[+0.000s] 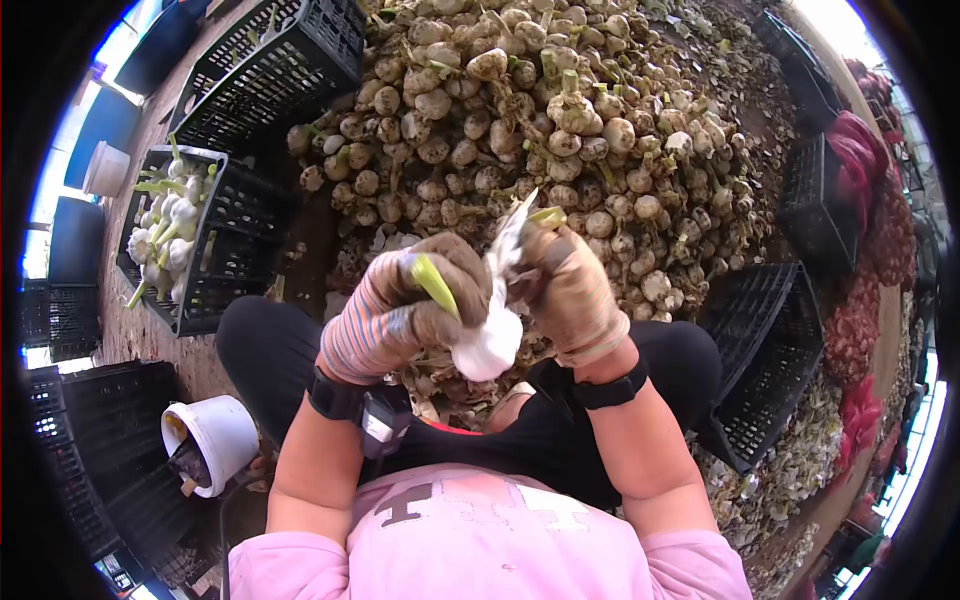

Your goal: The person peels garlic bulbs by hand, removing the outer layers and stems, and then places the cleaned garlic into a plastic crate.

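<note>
A white garlic bulb (487,345) hangs between my hands, its green cut stem (434,286) poking up through my left fingers. My left hand (405,305), in a striped, soil-stained glove, is closed around the stem and neck of the bulb. Strips of pale outer garlic skin (503,250) stand up from the bulb toward my right hand (568,295). That gloved hand is closed on the skin, slightly blurred, with a yellow-green tip showing above its fingers. Just beyond my hands lies a large heap of dirty garlic bulbs (480,130).
At left, a black crate (222,255) holds clean white garlic (170,225); another crate (270,75) stands behind it. A white bucket (222,440) sits lower left. Black crates (765,350) and red net sacks (850,320) line the right. Loose skins (780,490) cover the ground there.
</note>
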### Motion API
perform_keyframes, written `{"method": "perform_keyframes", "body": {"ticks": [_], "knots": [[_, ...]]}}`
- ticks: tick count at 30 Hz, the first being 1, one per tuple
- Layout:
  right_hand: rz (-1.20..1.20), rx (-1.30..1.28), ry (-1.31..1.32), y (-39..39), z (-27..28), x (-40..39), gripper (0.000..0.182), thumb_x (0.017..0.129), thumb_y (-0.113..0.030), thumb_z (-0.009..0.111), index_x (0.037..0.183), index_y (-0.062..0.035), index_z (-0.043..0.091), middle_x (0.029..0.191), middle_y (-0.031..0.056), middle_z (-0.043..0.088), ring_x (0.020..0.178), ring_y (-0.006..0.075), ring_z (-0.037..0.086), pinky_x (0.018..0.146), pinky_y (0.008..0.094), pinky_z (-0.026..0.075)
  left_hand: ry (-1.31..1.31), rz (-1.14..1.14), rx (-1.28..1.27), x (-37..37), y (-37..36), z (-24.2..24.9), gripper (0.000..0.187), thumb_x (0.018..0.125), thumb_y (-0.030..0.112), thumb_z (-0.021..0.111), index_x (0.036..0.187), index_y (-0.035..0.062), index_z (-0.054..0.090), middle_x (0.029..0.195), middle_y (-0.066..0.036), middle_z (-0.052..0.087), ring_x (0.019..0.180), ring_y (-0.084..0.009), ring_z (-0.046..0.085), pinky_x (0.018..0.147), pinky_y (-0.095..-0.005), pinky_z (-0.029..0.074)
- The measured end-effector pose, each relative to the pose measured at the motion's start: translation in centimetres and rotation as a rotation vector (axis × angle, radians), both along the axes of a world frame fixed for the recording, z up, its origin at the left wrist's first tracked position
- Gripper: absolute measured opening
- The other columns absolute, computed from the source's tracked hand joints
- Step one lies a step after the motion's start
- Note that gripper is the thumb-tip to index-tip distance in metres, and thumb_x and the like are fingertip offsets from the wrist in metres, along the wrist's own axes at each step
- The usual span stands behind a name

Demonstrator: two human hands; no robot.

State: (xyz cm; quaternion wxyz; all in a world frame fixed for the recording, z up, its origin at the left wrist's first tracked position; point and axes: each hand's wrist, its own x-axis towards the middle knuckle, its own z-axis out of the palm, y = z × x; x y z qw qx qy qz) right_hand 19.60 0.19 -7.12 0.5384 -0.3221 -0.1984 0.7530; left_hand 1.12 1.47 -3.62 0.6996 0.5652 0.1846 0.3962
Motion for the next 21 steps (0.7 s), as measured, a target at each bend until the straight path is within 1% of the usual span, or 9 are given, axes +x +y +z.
{"method": "perform_keyframes", "body": {"ticks": [3, 4, 5, 7, 9, 11, 14, 16, 21], "knots": [[0.191, 0.388, -0.738, -0.3, -0.3, -0.9, 0.017, 0.081, -0.007, 0.044, 0.092, 0.0005, 0.055, 0.084, 0.0066, 0.058, 0.078, 0.0142, 0.052, 0.075, 0.0274, 0.044, -0.273, 0.378, -0.271, 0.2, 0.0, -1.0, 0.026, 0.075, 0.023, 0.072, 0.087, 0.0020, 0.061, 0.087, -0.006, 0.056, 0.082, -0.0157, 0.052, 0.076, -0.0299, 0.042], [0.318, 0.463, -0.710, -0.8, 0.3, -0.5, 0.020, 0.081, -0.009, 0.045, 0.095, 0.0015, 0.055, 0.087, 0.0086, 0.058, 0.080, 0.0154, 0.053, 0.076, 0.0281, 0.044, -0.272, 0.319, -0.158, -0.8, 0.7, -2.3, 0.028, 0.080, 0.025, 0.068, 0.094, 0.0022, 0.060, 0.091, -0.008, 0.059, 0.085, -0.0167, 0.056, 0.077, -0.0308, 0.046], [0.443, 0.538, -0.679, -1.1, 1.9, -0.2, 0.024, 0.081, -0.010, 0.046, 0.099, 0.0024, 0.055, 0.090, 0.0107, 0.058, 0.081, 0.0166, 0.053, 0.078, 0.0289, 0.044, -0.343, 0.487, -0.497, -1.9, 0.7, -2.2, 0.030, 0.085, 0.028, 0.063, 0.101, 0.0032, 0.059, 0.095, -0.011, 0.062, 0.084, -0.0206, 0.062, 0.072, -0.0304, 0.052], [0.527, 0.681, -0.160, -1.6, 2.0, 0.8, 0.034, 0.085, -0.022, 0.054, 0.111, 0.0003, 0.052, 0.102, 0.0138, 0.058, 0.087, 0.0207, 0.057, 0.080, 0.0322, 0.045, -0.434, 0.545, -0.664, -2.7, 1.5, -2.5, 0.031, 0.088, 0.029, 0.059, 0.105, 0.0032, 0.057, 0.097, -0.013, 0.064, 0.081, -0.0236, 0.065, 0.065, -0.0274, 0.056], [0.334, 0.170, 0.288, -2.3, 2.0, 1.3, 0.041, 0.087, -0.030, 0.057, 0.115, -0.0007, 0.051, 0.105, 0.0127, 0.056, 0.091, 0.0202, 0.056, 0.082, 0.0326, 0.045, -0.551, 0.452, -0.716, -3.5, 1.5, -3.0, 0.031, 0.088, 0.028, 0.059, 0.105, 0.0018, 0.057, 0.095, -0.012, 0.064, 0.078, -0.0229, 0.065, 0.059, -0.0236, 0.054], [0.147, 0.492, 0.260, -0.3, 2.0, 0.3, 0.039, 0.087, -0.013, 0.055, 0.122, -0.0007, 0.046, 0.114, 0.0111, 0.054, 0.096, 0.0183, 0.056, 0.086, 0.0312, 0.046, -0.529, 0.490, -0.829, -3.9, 1.2, -2.9, 0.031, 0.087, 0.028, 0.060, 0.104, 0.0016, 0.058, 0.095, -0.012, 0.064, 0.079, -0.0205, 0.065, 0.057, -0.0232, 0.054], [0.125, 0.380, -0.444, -0.2, 1.2, -1.5, 0.048, 0.083, 0.007, 0.034, 0.128, -0.0027, 0.043, 0.118, 0.0087, 0.053, 0.105, 0.0147, 0.053, 0.091, 0.0247, 0.040, -0.619, 0.562, -0.967, -3.1, 0.7, -2.0, 0.030, 0.086, 0.026, 0.062, 0.103, 0.0015, 0.058, 0.092, -0.010, 0.064, 0.076, -0.0185, 0.064, 0.052, -0.0225, 0.052], [0.178, 0.333, -0.384, -0.5, 0.7, -2.0, 0.039, 0.084, 0.002, 0.042, 0.123, -0.0007, 0.046, 0.111, 0.0071, 0.055, 0.097, 0.0096, 0.052, 0.086, 0.0225, 0.041, -0.857, 0.216, -1.002, -3.9, 0.4, -3.3, 0.019, 0.089, 0.021, 0.054, 0.100, 0.0094, 0.064, 0.100, -0.004, 0.066, 0.092, -0.0196, 0.063, 0.061, -0.0268, 0.055], [0.245, 0.332, -0.458, -0.2, 0.8, -3.7, 0.029, 0.084, -0.011, 0.058, 0.109, 0.0012, 0.053, 0.093, 0.0006, 0.059, 0.083, 0.0058, 0.052, 0.076, 0.0220, 0.044, -0.720, 0.314, -1.029, -2.3, -0.6, -3.6, 0.018, 0.089, 0.020, 0.055, 0.099, 0.0072, 0.063, 0.093, -0.004, 0.065, 0.079, -0.0153, 0.063, 0.055, -0.0223, 0.052]]}}
